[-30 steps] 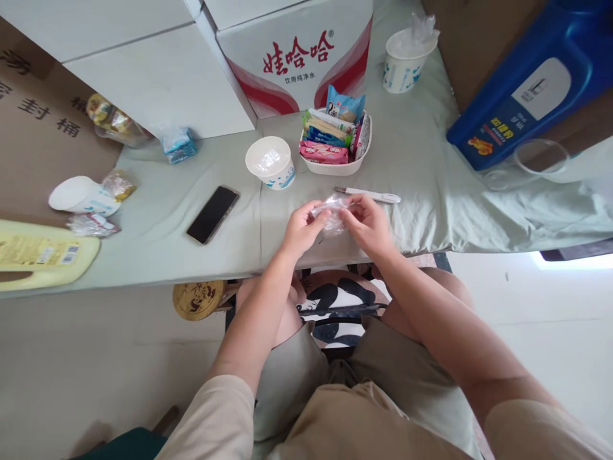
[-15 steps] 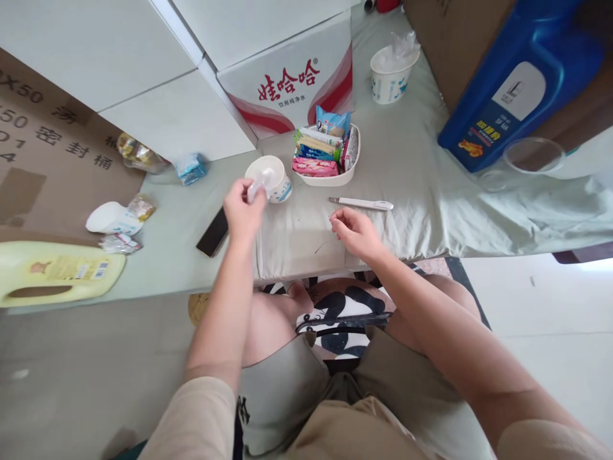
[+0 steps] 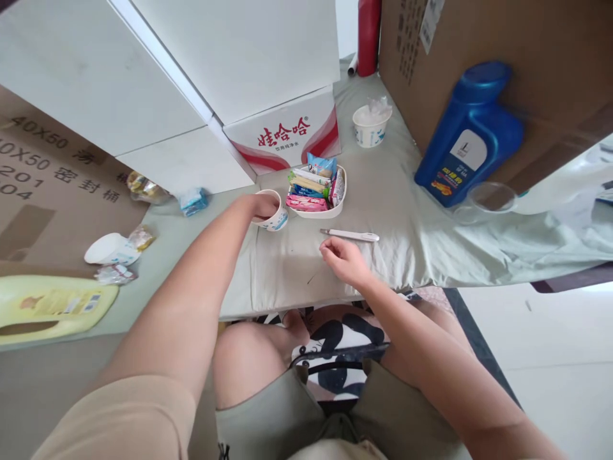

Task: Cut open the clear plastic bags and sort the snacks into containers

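Observation:
My left hand (image 3: 262, 206) reaches across the cloth-covered table (image 3: 407, 211) and dips its fingers into a white paper cup (image 3: 281, 222). The fingertips are hidden inside the cup, so I cannot see what they hold. My right hand (image 3: 343, 258) rests near the table's front edge with its fingers curled together. Nothing shows in it. A white pen-like stick (image 3: 352, 235) lies just beyond that hand. Right of the cup, a white tray (image 3: 336, 208) holds several snack packets.
A blue jug (image 3: 467, 137) and a clear plastic tub (image 3: 491, 197) stand at the right. A second paper cup (image 3: 370, 126) is at the back. A printed carton (image 3: 282, 137) stands behind the tray. At the left lie a tipped cup (image 3: 109, 249) and a yellow jug (image 3: 48, 306).
My left hand carried the crumpled clear wrapper away from the right hand and went up to the paper cup, then into it. The right hand stayed low on the table.

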Demonstrator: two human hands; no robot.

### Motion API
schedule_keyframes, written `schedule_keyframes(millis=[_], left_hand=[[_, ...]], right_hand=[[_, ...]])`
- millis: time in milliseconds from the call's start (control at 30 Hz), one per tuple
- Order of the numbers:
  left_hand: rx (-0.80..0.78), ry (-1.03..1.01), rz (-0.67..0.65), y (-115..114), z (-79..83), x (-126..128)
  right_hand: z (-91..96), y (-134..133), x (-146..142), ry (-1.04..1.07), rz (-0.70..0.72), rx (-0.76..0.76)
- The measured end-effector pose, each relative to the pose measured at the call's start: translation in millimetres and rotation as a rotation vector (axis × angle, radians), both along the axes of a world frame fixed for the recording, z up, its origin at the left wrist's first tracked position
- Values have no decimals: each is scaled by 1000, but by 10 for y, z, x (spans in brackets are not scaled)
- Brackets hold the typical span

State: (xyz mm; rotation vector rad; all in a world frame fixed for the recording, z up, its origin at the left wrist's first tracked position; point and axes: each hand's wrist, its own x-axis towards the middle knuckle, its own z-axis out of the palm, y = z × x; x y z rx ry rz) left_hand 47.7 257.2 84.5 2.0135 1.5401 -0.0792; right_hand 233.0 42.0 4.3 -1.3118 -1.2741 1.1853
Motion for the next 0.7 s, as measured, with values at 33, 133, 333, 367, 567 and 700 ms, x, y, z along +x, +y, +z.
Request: schedule_keyframes(millis=[33, 133, 333, 367, 567, 700], left_hand=[[-64, 88, -12, -24, 15, 15], [-113, 314, -77, -109, 107, 90], [176, 214, 3, -248, 405, -102], [214, 172, 31, -286, 457, -169], [281, 58, -77, -719, 556, 11], [403, 150, -372, -1002, 451, 543]], right_hand=[[5, 24, 2, -3, -5, 6], [-1, 85, -19, 3, 5, 19], [-71, 51, -88, 16, -12, 52], [-69, 32, -79, 18, -38, 60], [62, 13, 65, 16, -371, 168], [134, 77, 122, 124, -429, 128]])
